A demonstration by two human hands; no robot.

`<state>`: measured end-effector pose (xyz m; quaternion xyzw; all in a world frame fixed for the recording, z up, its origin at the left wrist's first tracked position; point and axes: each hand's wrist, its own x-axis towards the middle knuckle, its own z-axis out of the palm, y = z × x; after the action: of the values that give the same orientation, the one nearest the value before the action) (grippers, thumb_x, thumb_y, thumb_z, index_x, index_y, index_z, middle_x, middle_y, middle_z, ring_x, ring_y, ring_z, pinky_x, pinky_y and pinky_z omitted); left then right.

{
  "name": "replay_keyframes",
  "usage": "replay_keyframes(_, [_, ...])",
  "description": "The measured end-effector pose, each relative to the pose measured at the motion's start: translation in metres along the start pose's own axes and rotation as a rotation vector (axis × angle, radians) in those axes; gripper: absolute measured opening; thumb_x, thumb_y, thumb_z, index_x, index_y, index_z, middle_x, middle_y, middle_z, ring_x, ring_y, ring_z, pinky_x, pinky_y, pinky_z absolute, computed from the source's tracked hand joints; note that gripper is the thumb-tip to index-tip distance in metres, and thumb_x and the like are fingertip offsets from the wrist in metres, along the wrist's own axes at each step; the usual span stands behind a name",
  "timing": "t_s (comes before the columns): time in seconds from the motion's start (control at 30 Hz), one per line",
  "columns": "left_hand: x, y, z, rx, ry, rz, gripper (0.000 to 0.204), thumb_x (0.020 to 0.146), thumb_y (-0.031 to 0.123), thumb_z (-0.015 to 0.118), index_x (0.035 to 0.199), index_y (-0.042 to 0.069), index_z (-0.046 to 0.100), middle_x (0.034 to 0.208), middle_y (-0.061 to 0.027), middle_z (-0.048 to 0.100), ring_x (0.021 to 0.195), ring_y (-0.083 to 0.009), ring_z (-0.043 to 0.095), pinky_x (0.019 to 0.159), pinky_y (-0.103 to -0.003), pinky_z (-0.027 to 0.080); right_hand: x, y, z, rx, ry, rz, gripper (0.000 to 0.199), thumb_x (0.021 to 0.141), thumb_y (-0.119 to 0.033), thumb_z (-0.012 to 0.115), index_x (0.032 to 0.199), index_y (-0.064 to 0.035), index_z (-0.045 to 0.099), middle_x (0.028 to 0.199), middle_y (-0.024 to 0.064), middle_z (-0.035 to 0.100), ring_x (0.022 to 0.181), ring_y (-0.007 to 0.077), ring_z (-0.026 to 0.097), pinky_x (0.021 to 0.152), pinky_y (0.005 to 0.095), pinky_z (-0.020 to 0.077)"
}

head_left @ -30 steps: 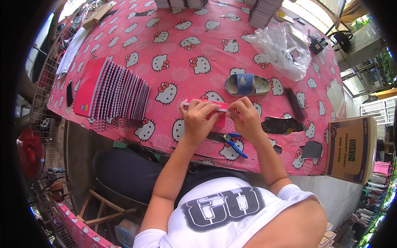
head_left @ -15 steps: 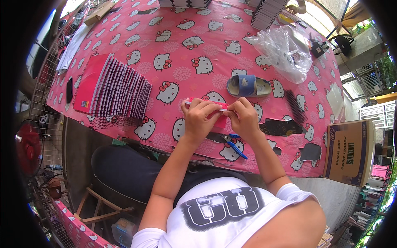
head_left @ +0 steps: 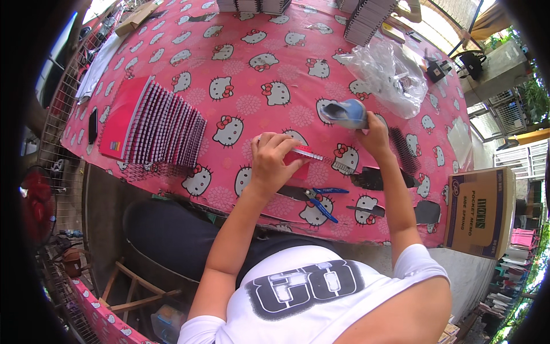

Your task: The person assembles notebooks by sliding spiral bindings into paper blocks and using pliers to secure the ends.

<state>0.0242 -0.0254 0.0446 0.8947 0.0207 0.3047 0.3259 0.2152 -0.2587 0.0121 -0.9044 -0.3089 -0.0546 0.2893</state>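
My left hand [head_left: 274, 156] grips a small red notebook [head_left: 300, 155] with a white spiral coil along its top edge, held just above the pink patterned tablecloth [head_left: 258, 74]. My right hand [head_left: 375, 135] reaches farther out and holds a grey and blue tape dispenser [head_left: 345, 112] lifted off the table. Blue-handled pliers [head_left: 316, 197] lie near the table's front edge, below the notebook.
A fanned row of red spiral notebooks [head_left: 152, 125] lies at the left. A clear plastic bag [head_left: 388, 73] sits at the back right, with stacks of notebooks [head_left: 369, 18] behind it. Black combs and covers [head_left: 403, 150] lie at the right, beside a brown cardboard box [head_left: 479, 213].
My right hand left the notebook, moved away to the tape dispenser and picked it up. My left hand still holds the notebook.
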Motion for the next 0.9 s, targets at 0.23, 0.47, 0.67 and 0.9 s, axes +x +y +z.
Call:
replay_keyframes(0.23, [0.001,-0.013,0.003,-0.066,-0.057,0.043,0.03,0.06,0.021,0.084,0.083,0.013,0.068,0.084,-0.0005,0.065,0.094,-0.0225,0.057,0.089,-0.041,0.039,-0.01,-0.051,-0.01,0.354,-0.205,-0.03,0.042,0.067,-0.002,0.078,0.105,-0.0058,0.062,0.095,0.0112,0.066,0.086,0.0182,0.063,0.079,0.0294,0.0482])
replay_keyframes(0.47, [0.005,-0.017,-0.011,-0.102,-0.04,-0.034,0.031,0.062,0.012,0.084,0.089,0.007,0.069,0.097,-0.0067,0.065,0.097,-0.0256,0.06,0.085,-0.038,0.048,-0.005,-0.066,-0.003,0.914,-0.385,0.071,0.035,0.071,-0.002,0.076,0.103,-0.0027,0.063,0.099,0.0036,0.065,0.093,0.0124,0.06,0.082,0.0319,0.0511])
replay_keyframes(0.67, [0.006,-0.034,-0.026,-0.246,-0.084,-0.182,0.035,0.067,0.005,0.081,0.099,0.007,0.069,0.108,-0.0078,0.063,0.101,-0.0229,0.062,0.086,-0.035,0.051,0.013,-0.077,0.017,0.524,-0.191,0.045,0.025,0.069,0.001,0.072,0.091,-0.0042,0.062,0.084,0.0033,0.065,0.082,0.0151,0.063,0.071,0.0317,0.0501])
replay_keyframes(0.9, [-0.006,-0.057,-0.017,-0.803,0.073,-0.459,0.032,0.076,-0.009,0.071,0.107,0.0,0.067,0.104,-0.0073,0.068,0.094,-0.0126,0.065,0.083,-0.025,0.055,0.029,-0.098,0.023,0.663,-0.301,0.017,0.028,0.069,0.002,0.069,0.095,-0.0044,0.06,0.083,0.0005,0.063,0.081,0.0079,0.057,0.069,0.0284,0.0488])
